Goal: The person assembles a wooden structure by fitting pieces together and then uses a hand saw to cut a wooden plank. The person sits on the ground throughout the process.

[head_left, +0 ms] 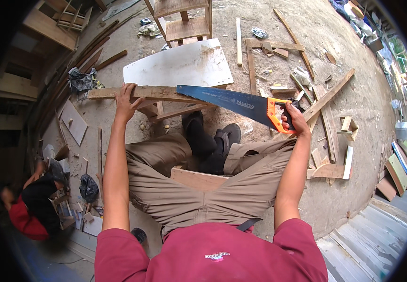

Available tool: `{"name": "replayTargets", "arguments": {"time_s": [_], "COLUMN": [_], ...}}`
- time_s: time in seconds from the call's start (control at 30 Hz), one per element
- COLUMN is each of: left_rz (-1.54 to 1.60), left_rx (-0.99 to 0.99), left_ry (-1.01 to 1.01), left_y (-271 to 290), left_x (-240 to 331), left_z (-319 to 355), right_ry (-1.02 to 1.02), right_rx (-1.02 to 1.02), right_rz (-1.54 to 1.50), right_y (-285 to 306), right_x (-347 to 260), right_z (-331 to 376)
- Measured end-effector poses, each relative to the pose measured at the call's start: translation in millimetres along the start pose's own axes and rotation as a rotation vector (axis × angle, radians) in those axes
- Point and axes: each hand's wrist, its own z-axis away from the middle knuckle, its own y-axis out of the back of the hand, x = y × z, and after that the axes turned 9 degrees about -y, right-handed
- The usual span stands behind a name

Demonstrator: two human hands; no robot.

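A rough wooden plank [158, 93] lies across the near edge of a low stand with a white top [177, 66]. My left hand [127, 102] grips the plank left of its middle, fingers over the upper side and thumb apart along it. In my right hand [296, 118] is the orange and black handle of a hand saw [231, 101]. Its dark blue blade slants up to the left, and the tip overlaps the plank's right part. The teeth face down toward me. Whether they touch the wood I cannot tell.
My legs are bent around a low wooden seat [196, 179]. A wooden step frame [187, 28] stands beyond the white top. Long boards [328, 96] and offcuts litter the ground at right. Another person [31, 207] sits at the lower left near scraps and a black bag [89, 188].
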Motion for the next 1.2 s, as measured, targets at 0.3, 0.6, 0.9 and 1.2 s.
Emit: {"name": "replayTargets", "arguments": {"time_s": [0.3,0.6,0.9,1.2], "left_rz": [-0.028,0.016,0.213,0.263], "left_rx": [-0.006,-0.041,-0.233,-0.212], "left_ry": [0.022,0.056,0.008,0.081], "left_y": [1,9,27,-1], "left_x": [6,12,61,101], "left_z": [4,5,-23,-34], "right_ry": [0.091,0.085,0.066,0.091], "right_rx": [0.073,0.071,0.091,0.122], "right_rz": [0.113,0.154,0.17,0.172], "right_y": [-13,-10,-2,-17], "right_x": [1,-1,3,-6], "right_z": [-22,-25,-30,-19]}}
